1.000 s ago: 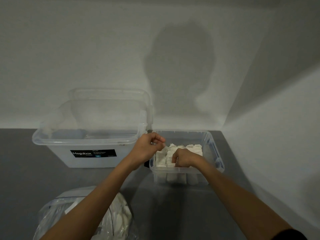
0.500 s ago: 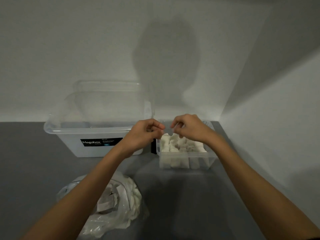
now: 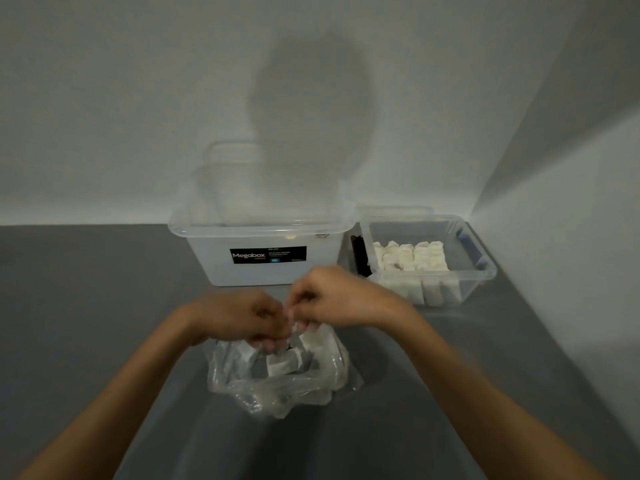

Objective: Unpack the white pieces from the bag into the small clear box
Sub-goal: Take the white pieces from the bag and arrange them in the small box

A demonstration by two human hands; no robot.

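Note:
A crumpled clear plastic bag [image 3: 277, 379] lies on the grey table in front of me, with several white pieces [image 3: 282, 365] showing through it. My left hand [image 3: 239, 315] and my right hand [image 3: 341, 299] meet just above the bag's far edge, fingers pinched on its upper rim. The small clear box [image 3: 481, 268] stands at the back right by the wall, with several white pieces [image 3: 410, 256] packed in rows inside.
A larger translucent box [image 3: 263, 233] with a black Megabox label stands left of the small box, a clear lid leaning behind it. A white wall runs close along the right side. The grey table [image 3: 86, 306] stretches to the left.
Both hands have come back from the small box toward me and down onto the bag. The view has tilted down, so the bag now sits in the middle.

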